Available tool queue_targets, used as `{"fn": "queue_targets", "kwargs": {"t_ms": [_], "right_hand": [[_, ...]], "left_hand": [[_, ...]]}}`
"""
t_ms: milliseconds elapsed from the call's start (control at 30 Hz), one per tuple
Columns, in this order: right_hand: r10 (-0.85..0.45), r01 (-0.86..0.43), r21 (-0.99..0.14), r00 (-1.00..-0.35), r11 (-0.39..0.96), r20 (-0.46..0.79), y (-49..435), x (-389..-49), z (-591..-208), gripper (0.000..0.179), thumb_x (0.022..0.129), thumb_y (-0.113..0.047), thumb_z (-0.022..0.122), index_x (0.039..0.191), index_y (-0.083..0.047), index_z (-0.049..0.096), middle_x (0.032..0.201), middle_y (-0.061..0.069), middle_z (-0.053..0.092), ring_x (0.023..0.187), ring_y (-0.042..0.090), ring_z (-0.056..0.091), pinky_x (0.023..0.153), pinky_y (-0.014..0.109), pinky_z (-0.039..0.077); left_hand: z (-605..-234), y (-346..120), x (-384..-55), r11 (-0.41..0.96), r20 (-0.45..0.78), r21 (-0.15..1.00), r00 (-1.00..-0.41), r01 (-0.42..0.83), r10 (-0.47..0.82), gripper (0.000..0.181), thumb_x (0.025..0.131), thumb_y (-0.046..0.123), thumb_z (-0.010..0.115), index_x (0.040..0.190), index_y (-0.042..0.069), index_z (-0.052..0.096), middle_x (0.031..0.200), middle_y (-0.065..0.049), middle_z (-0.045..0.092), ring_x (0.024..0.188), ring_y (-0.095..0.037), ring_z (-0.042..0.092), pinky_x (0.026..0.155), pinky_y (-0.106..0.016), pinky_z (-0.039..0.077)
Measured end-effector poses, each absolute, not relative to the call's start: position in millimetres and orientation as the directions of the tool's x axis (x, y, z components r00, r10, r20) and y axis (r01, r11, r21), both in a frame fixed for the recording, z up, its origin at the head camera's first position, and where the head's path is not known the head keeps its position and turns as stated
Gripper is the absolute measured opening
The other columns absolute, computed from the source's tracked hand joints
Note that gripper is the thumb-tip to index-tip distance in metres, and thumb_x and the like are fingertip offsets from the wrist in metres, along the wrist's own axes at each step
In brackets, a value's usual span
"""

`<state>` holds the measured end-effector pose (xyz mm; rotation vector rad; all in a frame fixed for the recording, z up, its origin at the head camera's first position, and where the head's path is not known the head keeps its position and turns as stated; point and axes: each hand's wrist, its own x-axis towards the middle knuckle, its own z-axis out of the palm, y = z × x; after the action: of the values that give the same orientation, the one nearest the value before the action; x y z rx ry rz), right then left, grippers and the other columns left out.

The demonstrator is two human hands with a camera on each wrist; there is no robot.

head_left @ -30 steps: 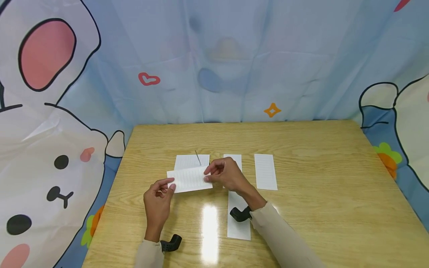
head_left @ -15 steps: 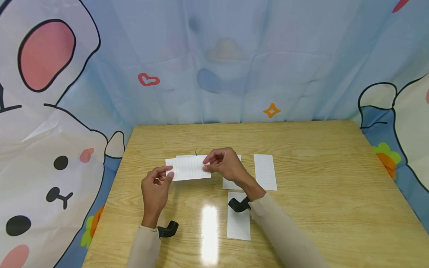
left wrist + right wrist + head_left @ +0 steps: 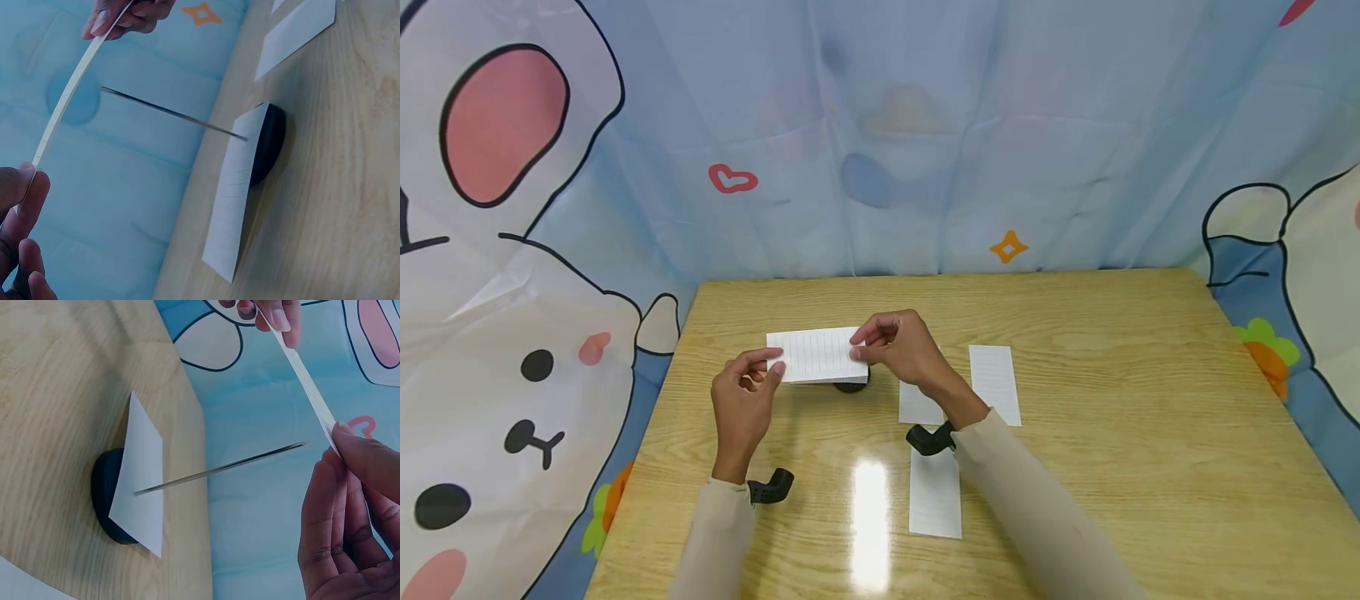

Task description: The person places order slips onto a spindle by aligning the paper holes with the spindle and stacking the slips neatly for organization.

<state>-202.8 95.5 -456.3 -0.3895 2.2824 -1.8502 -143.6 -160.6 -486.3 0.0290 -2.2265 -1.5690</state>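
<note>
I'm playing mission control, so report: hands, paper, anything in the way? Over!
Left hand, right hand: pinching raised paper by opposite ends. Spike below, apart from it, through a lower sheet. Nothing seen between paper and spike.

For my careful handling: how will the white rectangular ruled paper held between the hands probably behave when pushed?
The white ruled paper probably flexes: it bows between left hand and right hand. It seems light, pinched at its ends. It may pierce easily; a similar white sheet sits pierced on the thin silvery metal spike.
</note>
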Motion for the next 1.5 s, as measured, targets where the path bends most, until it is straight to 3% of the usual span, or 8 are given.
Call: {"fn": "queue_targets", "kwargs": {"t_ms": [200, 467, 700, 867, 1167, 1267, 1367, 1500], "right_hand": [[-0.294, -0.071, -0.980, -0.956, 0.188, 0.013, 93, -211, -450, 0.010, 0.089, -0.009, 0.086, 0.097, -0.008, 0.080, 0.085, 0.004, 0.073, 0.078, 0.027, 0.072, 0.070, 0.029, 0.059], [-0.268, -0.052, -0.985, -0.963, 0.162, 0.007, 91, -222, -447, 0.011, 0.089, -0.008, 0.086, 0.097, -0.006, 0.080, 0.085, 0.004, 0.074, 0.075, 0.019, 0.073, 0.074, 0.031, 0.062], [-0.262, -0.024, -0.990, -0.965, 0.136, -0.013, 87, -230, -449, 0.013, 0.089, -0.005, 0.085, 0.101, -0.002, 0.079, 0.085, 0.005, 0.073, 0.074, 0.019, 0.073, 0.082, 0.045, 0.065], [-0.265, -0.017, -0.991, -0.964, 0.133, -0.020, 83, -234, -449, 0.013, 0.089, -0.005, 0.085, 0.100, -0.003, 0.079, 0.084, 0.005, 0.072, 0.076, 0.020, 0.073, 0.079, 0.040, 0.065], [-0.252, 0.014, -0.990, -0.966, 0.143, -0.050, 79, -239, -449, 0.011, 0.089, -0.003, 0.084, 0.099, -0.002, 0.079, 0.082, 0.004, 0.070, 0.093, 0.048, 0.072, 0.083, 0.044, 0.065], [-0.249, 0.024, -0.989, -0.967, 0.148, -0.060, 80, -240, -452, 0.012, 0.089, -0.003, 0.084, 0.099, -0.001, 0.079, 0.082, 0.005, 0.070, 0.088, 0.042, 0.073, 0.079, 0.039, 0.065], [-0.248, 0.024, -0.989, -0.967, 0.145, -0.060, 80, -240, -455, 0.011, 0.089, -0.003, 0.084, 0.099, -0.001, 0.079, 0.082, 0.005, 0.071, 0.078, 0.029, 0.073, 0.076, 0.035, 0.064], [-0.246, 0.020, -0.990, -0.968, 0.137, -0.054, 81, -240, -458, 0.011, 0.089, -0.002, 0.083, 0.099, 0.000, 0.079, 0.081, 0.004, 0.072, 0.073, 0.019, 0.073, 0.082, 0.046, 0.064]], "left_hand": [[-479, -161, -155, 0.377, 0.339, 0.897, -0.907, 0.232, -0.249, 0.017, 0.093, 0.006, 0.081, 0.110, 0.005, 0.082, 0.094, -0.018, 0.065, 0.084, -0.019, 0.049, 0.075, -0.033, 0.039], [-472, -165, -170, 0.392, 0.359, 0.884, -0.909, 0.257, -0.214, 0.016, 0.096, 0.011, 0.079, 0.111, 0.008, 0.083, 0.094, -0.017, 0.065, 0.084, -0.018, 0.050, 0.075, -0.029, 0.038], [-473, -169, -179, 0.392, 0.345, 0.885, -0.919, 0.250, -0.192, 0.016, 0.097, 0.013, 0.078, 0.112, 0.010, 0.082, 0.096, -0.016, 0.066, 0.084, -0.017, 0.051, 0.076, -0.028, 0.039], [-473, -172, -183, 0.380, 0.326, 0.894, -0.927, 0.239, -0.184, 0.017, 0.098, 0.013, 0.078, 0.114, 0.009, 0.082, 0.099, -0.017, 0.066, 0.084, -0.017, 0.052, 0.077, -0.027, 0.040], [-475, -175, -190, 0.376, 0.296, 0.902, -0.938, 0.213, -0.180, 0.018, 0.099, 0.013, 0.077, 0.115, 0.007, 0.081, 0.102, -0.016, 0.066, 0.085, -0.016, 0.052, 0.078, -0.027, 0.040], [-478, -175, -192, 0.371, 0.294, 0.904, -0.940, 0.214, -0.174, 0.018, 0.099, 0.012, 0.076, 0.115, 0.006, 0.080, 0.103, -0.017, 0.067, 0.085, -0.017, 0.052, 0.079, -0.027, 0.041], [-480, -174, -193, 0.369, 0.283, 0.907, -0.944, 0.205, -0.171, 0.017, 0.099, 0.012, 0.076, 0.114, 0.006, 0.080, 0.103, -0.018, 0.068, 0.085, -0.020, 0.052, 0.079, -0.027, 0.041], [-482, -173, -194, 0.376, 0.264, 0.908, -0.949, 0.184, -0.174, 0.016, 0.099, 0.012, 0.075, 0.114, 0.007, 0.080, 0.103, -0.017, 0.068, 0.086, -0.020, 0.051, 0.079, -0.027, 0.040]]}}
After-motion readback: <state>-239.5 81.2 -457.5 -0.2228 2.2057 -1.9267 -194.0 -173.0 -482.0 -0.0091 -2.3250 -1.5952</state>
